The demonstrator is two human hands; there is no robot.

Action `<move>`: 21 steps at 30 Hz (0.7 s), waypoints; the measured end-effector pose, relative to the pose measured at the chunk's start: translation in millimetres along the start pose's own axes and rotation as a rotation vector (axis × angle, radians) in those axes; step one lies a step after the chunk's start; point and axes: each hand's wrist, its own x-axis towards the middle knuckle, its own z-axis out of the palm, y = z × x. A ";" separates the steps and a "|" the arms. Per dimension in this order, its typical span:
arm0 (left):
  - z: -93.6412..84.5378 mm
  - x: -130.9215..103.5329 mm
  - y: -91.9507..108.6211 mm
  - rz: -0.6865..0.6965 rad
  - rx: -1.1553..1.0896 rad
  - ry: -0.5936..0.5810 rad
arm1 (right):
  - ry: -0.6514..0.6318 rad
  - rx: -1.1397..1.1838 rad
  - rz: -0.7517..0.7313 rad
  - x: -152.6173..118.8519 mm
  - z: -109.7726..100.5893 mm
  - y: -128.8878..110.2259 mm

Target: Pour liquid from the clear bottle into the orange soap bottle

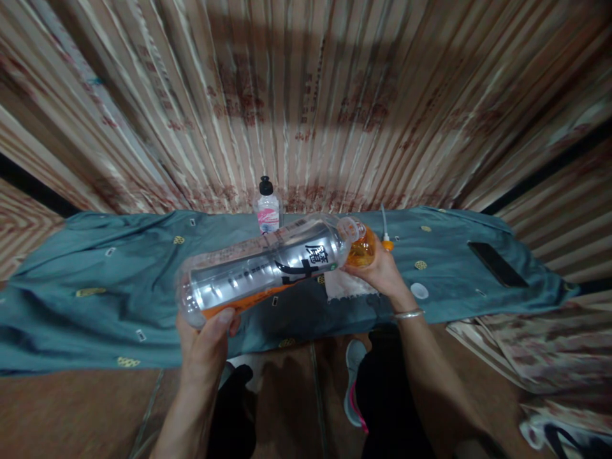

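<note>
My left hand [208, 338] grips the base of a large clear plastic bottle [258, 268] with a silver and orange label. The bottle lies nearly level, its mouth end slightly raised to the right. My right hand [385, 271], with a bangle at the wrist, is wrapped round a small bottle of amber liquid [361, 248]. The large bottle's neck meets the small bottle's top; whether liquid passes between them I cannot tell. Beyond my right hand lies an orange pump top [387, 244] with a pale tube. A white cap [419, 291] rests to the right.
A clear squeeze bottle with a black cap [268, 210] stands at the back of the green cloth [119, 274]. A pale cloth [351, 287] lies below the small bottle. At the right is a dark phone [497, 264]. Patterned curtains [306, 95] hang behind.
</note>
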 end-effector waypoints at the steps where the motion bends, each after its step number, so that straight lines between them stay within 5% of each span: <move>1: 0.8 0.1 0.8 -0.006 0.005 -0.002 | -0.001 0.000 0.001 -0.1 0.0 0.7; 21: 12.2 0.8 5.6 0.038 0.026 0.039 | 0.007 -0.001 -0.030 -0.2 1.4 4.5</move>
